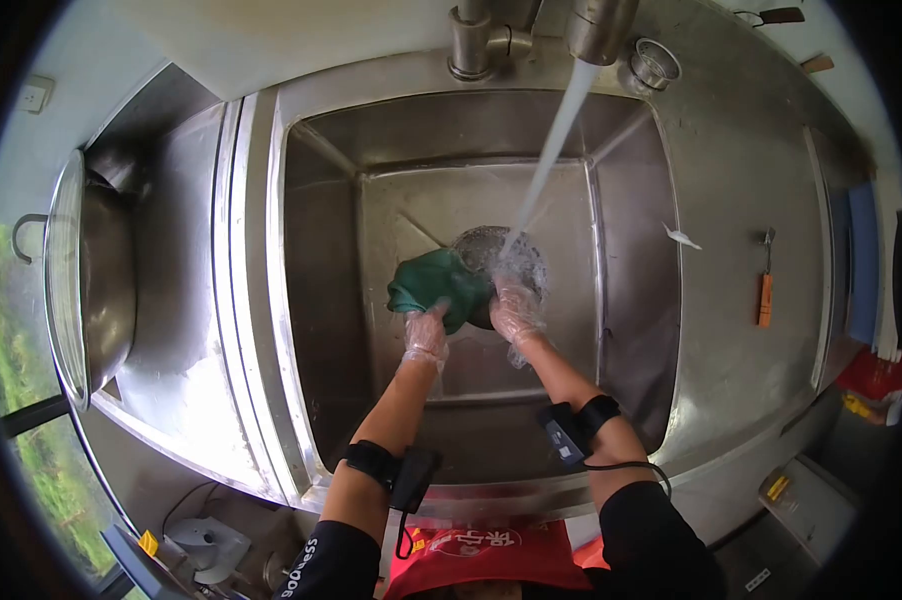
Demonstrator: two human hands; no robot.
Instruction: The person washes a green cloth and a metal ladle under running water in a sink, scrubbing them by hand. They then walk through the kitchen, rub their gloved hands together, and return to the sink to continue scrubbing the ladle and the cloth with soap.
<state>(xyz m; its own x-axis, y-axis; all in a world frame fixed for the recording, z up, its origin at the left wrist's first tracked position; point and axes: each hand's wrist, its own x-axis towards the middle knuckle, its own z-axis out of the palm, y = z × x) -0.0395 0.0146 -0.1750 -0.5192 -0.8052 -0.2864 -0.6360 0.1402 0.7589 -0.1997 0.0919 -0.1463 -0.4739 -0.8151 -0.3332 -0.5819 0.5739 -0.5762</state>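
A bunched green cloth [433, 282] is held low in the metal sink [391, 200]. My left hand [426, 330], in a clear plastic glove, is closed on the cloth's near side, thumb on top. Also gloved, my right hand [515, 312] grips the cloth's darker right end, where water splashes over the fingers. The water stream [561, 125] falls from the faucet [601, 30] onto this spot. Just beyond the hands is a round, wet, grey area [479, 243], partly hidden by splash and cloth.
A strainer cup [655, 65] stands by the faucet. On the right counter lie an orange-handled tool [765, 290] and a small white scrap [682, 236]. A large pan with a glass lid [68, 280] stands at the left. The sink's front rim [491, 494] runs under my forearms.
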